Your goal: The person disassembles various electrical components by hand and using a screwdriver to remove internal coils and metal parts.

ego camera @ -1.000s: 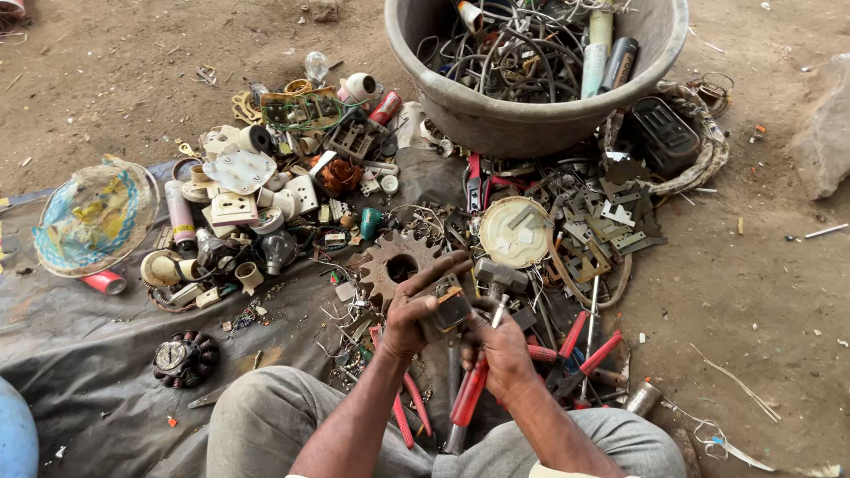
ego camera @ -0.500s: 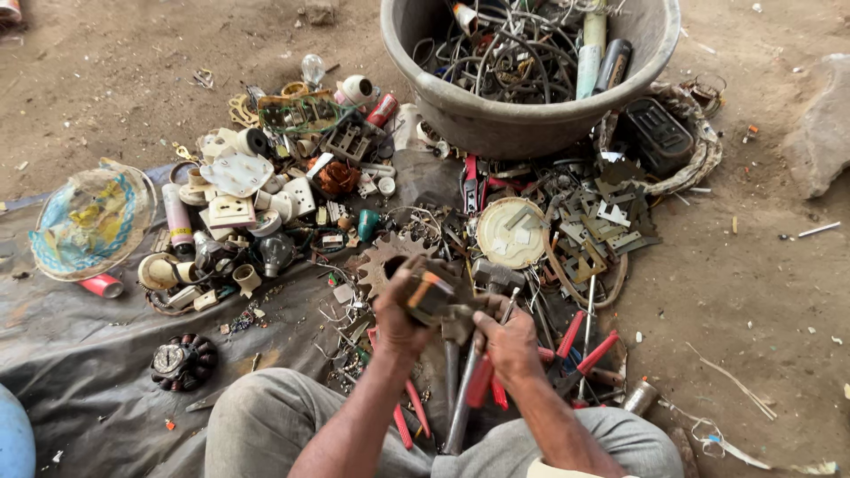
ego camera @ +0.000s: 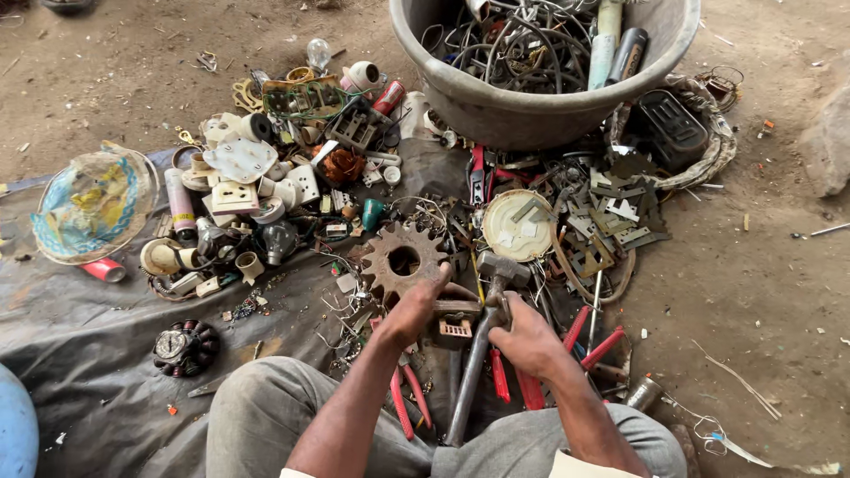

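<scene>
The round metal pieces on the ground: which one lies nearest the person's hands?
The rusty toothed gear, just above the left hand. The pale flat disc sits farther up and right; the dark coiled part lies far left.

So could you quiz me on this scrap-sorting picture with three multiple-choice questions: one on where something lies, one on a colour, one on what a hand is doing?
1. Where does the rusty gear wheel lie?
A. Inside the grey tub
B. On the dark sheet just beyond the left hand
C. On the person's knee

2. What colour are the handles of the pliers beside the right hand?
A. Red
B. Blue
C. Yellow

3. What is the right hand doing?
A. Resting open on the ground
B. Gripping the hammer's shaft
C. Reaching into the tub

Answers: 1 B, the gear sits on the sheet ahead of the left hand, outside the grey tub. 2 A, the handles are plainly red. 3 B, the fingers wrap the shaft of the hammer, whose head lies near the gear.
</scene>
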